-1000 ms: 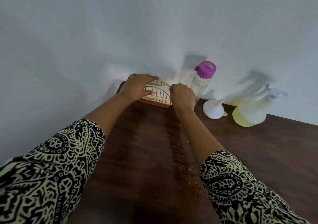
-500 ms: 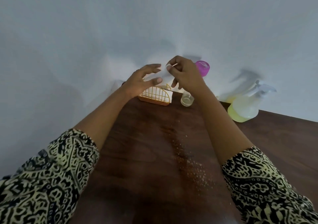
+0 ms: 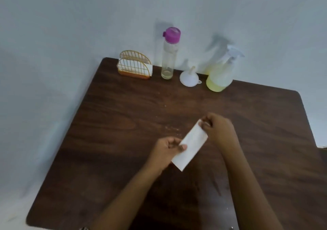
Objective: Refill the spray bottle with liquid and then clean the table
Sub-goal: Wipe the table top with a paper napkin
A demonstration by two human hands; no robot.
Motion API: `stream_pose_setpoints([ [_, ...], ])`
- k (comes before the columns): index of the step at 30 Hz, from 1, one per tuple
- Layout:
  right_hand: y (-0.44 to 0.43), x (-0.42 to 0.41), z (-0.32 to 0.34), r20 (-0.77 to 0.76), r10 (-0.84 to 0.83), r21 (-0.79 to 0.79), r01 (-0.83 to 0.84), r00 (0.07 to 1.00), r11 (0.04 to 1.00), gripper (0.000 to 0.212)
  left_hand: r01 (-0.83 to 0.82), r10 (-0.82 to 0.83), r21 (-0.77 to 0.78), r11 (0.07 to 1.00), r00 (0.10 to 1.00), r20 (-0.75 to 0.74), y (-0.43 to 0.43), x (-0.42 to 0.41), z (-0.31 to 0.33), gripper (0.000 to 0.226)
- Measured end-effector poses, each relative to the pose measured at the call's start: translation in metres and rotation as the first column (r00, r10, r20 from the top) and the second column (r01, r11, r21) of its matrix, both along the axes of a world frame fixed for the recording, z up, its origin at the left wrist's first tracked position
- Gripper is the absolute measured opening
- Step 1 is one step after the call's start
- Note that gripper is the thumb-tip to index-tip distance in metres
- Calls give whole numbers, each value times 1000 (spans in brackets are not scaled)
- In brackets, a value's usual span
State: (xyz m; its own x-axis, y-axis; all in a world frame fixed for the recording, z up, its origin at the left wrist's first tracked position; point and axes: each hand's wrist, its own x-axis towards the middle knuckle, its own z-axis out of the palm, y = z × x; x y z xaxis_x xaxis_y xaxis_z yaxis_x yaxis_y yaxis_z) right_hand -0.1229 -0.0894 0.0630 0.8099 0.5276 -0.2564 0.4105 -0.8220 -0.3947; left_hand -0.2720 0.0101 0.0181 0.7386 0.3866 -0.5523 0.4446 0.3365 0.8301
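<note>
A folded white napkin [image 3: 192,145] hangs above the middle of the dark wooden table [image 3: 115,123], held by both hands. My left hand [image 3: 166,150] pinches its lower left edge and my right hand [image 3: 218,129] pinches its upper right corner. The clear spray bottle [image 3: 222,74] with yellow liquid in its base stands at the table's far edge, right of centre. Fine crumbs [image 3: 172,129] lie scattered on the wood just beyond the napkin.
Along the far edge by the wall stand a gold wire napkin holder [image 3: 135,67] with white napkins, a tall clear bottle [image 3: 169,54] with a purple cap, nearly empty, and a white funnel [image 3: 189,77] turned mouth down.
Both hands drew a napkin out of the holder at the back and brought it toward me over the table's middle. The view has pulled back and now takes in the whole tabletop.
</note>
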Motion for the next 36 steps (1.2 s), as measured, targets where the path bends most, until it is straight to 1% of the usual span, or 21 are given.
stream_pose_setpoints([
  [3, -38, -4, -38, 0, 7, -132, -7, 1000, 991, 16, 124, -116, 32, 992, 978, -175, -43, -7, -16, 7],
  [4, -44, -6, -49, 10, 33, -150, -31, 999, 988, 17, 208, -181, 99, 973, 956, -229, -50, -8, -20, 11],
  [5, -50, -8, -60, 38, 70, -159, -63, 997, 985, 17, 302, -239, 199, 932, 927, -288, -57, -11, -22, 16],
  [6, -55, -10, -68, 92, 100, -156, -85, 991, 984, 17, 370, -256, 319, 873, 903, -345, -59, -14, -24, 19],
  [7, -59, -14, -75, 161, 104, -142, -81, 981, 986, 16, 391, -225, 444, 806, 897, -381, -60, -19, -23, 22],
  [8, -63, -18, -80, 234, 87, -113, -61, 968, 992, 19, 370, -168, 553, 747, 909, -382, -58, -23, -22, 23],
  [10, -71, -34, -89, 351, 39, 5, -44, 936, 999, 32, 283, -45, 725, 628, 943, -329, -45, -36, -24, 26],
  [11, -74, -45, -93, 373, 34, 59, -60, 927, 996, 35, 260, 5, 799, 542, 950, -312, -37, -43, -30, 32],
  [12, -77, -58, -99, 361, 64, 61, -92, 930, 994, 38, 258, 57, 857, 445, 947, -315, -27, -50, -38, 38],
  [13, -78, -72, -105, 322, 111, 15, -123, 940, 992, 42, 269, 118, 891, 365, 936, -331, -17, -56, -48, 46],
  [14, -77, -86, -112, 257, 150, -48, -143, 955, 989, 47, 286, 180, 902, 325, 917, -356, -8, -62, -57, 52],
  [16, -77, -106, -122, 183, 164, -131, -142, 969, 981, 59, 328, 249, 889, 319, 876, -413, 6, -71, -71, 59],
  [19, -91, -111, -129, 157, 159, -174, -131, 975, 976, 72, 353, 293, 876, 329, 843, -450, 16, -79, -81, 62],
  [22, -104, -95, -130, 198, 154, -160, -123, 968, 980, 83, 357, 296, 879, 316, 843, -449, 16, -82, -84, 62],
  [25, -77, -83, -126, 165, 146, -136, -124, 975, 983, 91, 363, 301, 875, 320, 837, -457, 16, -81, -85, 62],
  [27, -56, -90, -120, 142, 249, -126, -232, 958, 965, 90, 362, 298, 876, 318, 839, -455, 16, -82, -84, 62],
  [29, -56, -99, -122, 124, 414, -150, -396, 902, 906, 84, 361, 298, 875, 323, 838, -456, 16, -82, -84, 62],
  [30, -65, -100, -124, 149, 461, -169, -437, 875, 884, 82, 363, 299, 873, 325, 836, -459, 16, -82, -84, 62],
  [31, -77, -98, -126, 188, 458, -182, -428, 868, 885, 80, 363, 300, 872, 327, 835, -460, 16, -82, -84, 62],
  [33, -94, -85, -128, 242, 347, -184, -308, 906, 933, 80, 360, 301, 873, 328, 836, -458, 16, -82, -84, 62],
  [36, -75, -65, -128, 183, 178, -165, -149, 967, 975, 85, 360, 307, 872, 332, 833, -461, 17, -80, -84, 63],
])
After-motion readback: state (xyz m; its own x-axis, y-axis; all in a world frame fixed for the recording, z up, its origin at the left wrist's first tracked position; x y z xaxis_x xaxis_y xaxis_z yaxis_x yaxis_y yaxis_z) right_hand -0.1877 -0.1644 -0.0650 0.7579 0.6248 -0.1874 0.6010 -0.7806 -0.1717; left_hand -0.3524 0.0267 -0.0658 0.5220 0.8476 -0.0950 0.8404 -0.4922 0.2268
